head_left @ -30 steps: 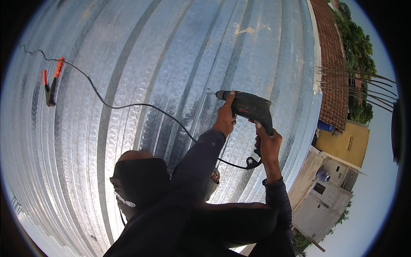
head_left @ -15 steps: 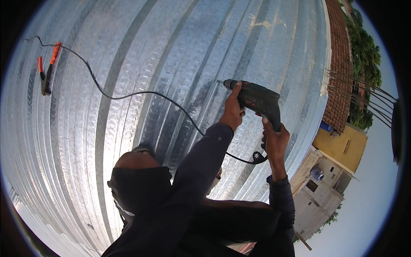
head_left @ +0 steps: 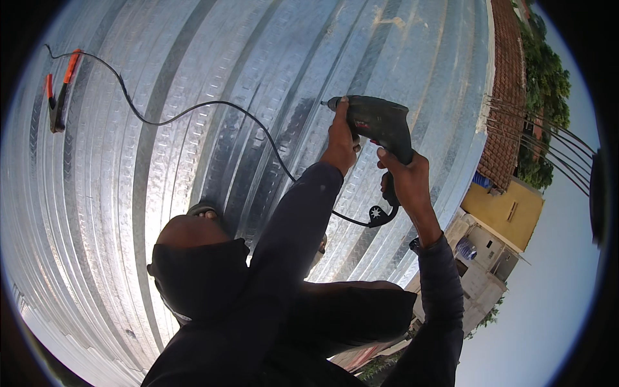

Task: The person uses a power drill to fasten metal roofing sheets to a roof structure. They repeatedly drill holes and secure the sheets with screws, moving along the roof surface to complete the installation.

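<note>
A dark power drill [head_left: 382,121] is held in both hands above the corrugated metal sheets [head_left: 258,58]. My left hand [head_left: 340,140] wraps round its front end, just behind the chuck. My right hand [head_left: 410,186] grips the handle, fingers curled at the trigger side. The bit points left, its tip over a rib of the metal; I cannot tell whether it touches. From the handle base a black cord [head_left: 219,103] runs left in curves across the sheets. A hand tool with orange handles [head_left: 64,84] lies at the far left, its handles spread and the cord close to it.
My bent knee [head_left: 193,231] and sandalled foot [head_left: 205,211] are on the sheets at lower centre. At the right the metal ends along an edge. Beyond lie a tiled roof [head_left: 506,116], thin rods [head_left: 548,145], a yellow building [head_left: 509,209] and trees [head_left: 548,97].
The drill and both hands have shifted up and a little left in the picture. The roof, cord and orange-handled tool have also shifted slightly, as the view moved. Both hands keep hold.
</note>
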`<action>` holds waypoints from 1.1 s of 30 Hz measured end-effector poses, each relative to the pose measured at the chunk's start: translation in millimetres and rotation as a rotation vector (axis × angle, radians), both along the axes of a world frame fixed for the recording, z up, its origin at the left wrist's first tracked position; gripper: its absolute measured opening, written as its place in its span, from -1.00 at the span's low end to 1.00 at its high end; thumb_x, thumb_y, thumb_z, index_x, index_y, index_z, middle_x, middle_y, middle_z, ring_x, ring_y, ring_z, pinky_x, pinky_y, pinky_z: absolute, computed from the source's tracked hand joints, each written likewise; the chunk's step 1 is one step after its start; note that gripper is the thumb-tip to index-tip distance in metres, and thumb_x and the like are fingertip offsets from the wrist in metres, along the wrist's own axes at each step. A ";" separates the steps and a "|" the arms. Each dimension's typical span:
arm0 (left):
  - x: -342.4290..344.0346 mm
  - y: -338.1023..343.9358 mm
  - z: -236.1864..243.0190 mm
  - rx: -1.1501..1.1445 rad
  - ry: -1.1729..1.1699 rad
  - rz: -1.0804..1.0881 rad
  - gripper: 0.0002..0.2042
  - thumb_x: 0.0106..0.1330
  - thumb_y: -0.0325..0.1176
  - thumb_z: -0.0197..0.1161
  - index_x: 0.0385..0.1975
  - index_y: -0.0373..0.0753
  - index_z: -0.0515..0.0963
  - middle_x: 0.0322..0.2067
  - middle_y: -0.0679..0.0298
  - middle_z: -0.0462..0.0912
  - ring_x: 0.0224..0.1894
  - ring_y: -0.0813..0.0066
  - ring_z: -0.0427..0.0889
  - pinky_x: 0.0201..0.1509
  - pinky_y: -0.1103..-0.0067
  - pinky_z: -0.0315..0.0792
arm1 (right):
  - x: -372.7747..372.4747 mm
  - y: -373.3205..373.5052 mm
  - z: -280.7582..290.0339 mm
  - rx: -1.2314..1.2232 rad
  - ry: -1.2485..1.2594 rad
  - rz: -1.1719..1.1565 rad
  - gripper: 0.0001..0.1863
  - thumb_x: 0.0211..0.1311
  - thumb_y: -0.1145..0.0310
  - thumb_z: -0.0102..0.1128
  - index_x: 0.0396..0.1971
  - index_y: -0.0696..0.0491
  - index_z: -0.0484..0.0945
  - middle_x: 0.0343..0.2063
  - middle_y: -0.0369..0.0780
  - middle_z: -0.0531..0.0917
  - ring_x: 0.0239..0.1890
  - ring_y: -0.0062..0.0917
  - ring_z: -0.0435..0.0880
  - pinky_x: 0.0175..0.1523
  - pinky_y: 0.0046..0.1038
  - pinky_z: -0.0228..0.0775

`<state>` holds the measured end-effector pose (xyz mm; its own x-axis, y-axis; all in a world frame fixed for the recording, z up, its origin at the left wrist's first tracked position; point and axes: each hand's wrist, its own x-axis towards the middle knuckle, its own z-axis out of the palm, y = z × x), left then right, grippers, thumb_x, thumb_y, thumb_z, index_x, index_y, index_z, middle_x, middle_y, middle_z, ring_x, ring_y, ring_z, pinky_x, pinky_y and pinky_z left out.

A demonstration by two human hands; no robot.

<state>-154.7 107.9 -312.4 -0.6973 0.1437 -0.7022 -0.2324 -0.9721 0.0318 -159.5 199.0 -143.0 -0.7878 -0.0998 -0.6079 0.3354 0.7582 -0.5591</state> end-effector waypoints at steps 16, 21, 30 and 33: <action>-3.6 6.0 5.9 0.148 -0.056 0.133 -0.32 0.33 0.52 -0.16 -0.23 -0.06 0.49 -0.48 0.41 0.45 -0.61 0.58 0.18 -0.46 0.50 0.11 | -14.4 -11.4 2.5 -0.056 -0.172 -0.062 -0.84 0.05 0.43 0.34 -0.37 0.14 0.60 -0.64 -0.32 0.53 -0.69 -0.65 0.47 -0.61 -0.54 0.27; -10.2 5.6 14.0 0.114 -0.148 0.041 -0.32 0.32 0.52 -0.17 -0.20 -0.04 0.49 -0.47 0.42 0.46 -0.57 0.58 0.22 -0.43 0.50 0.12 | -17.8 0.3 0.5 -0.085 -0.194 -0.099 -0.79 0.05 0.45 0.31 -0.30 0.17 0.59 -0.58 -0.29 0.56 -0.66 -0.63 0.50 -0.55 -0.53 0.35; -14.7 5.2 8.0 0.137 -0.116 0.121 -0.31 0.31 0.52 -0.15 -0.29 -0.06 0.51 -0.51 0.43 0.41 -0.57 0.56 0.16 -0.44 0.48 0.08 | -19.3 -30.3 15.7 0.141 -0.004 0.061 -0.75 0.08 0.35 0.44 -0.36 0.20 0.62 -0.64 -0.28 0.60 -0.65 -0.62 0.59 -0.53 -0.52 0.39; -11.9 9.6 7.0 0.088 -0.076 0.068 -0.31 0.30 0.52 -0.13 -0.31 -0.09 0.50 -0.55 0.43 0.39 -0.59 0.55 0.15 -0.46 0.47 0.06 | -7.3 -27.5 7.6 0.325 0.237 0.172 -0.66 0.09 0.29 0.48 -0.28 0.24 0.63 -0.63 -0.24 0.63 -0.63 -0.59 0.62 -0.48 -0.52 0.45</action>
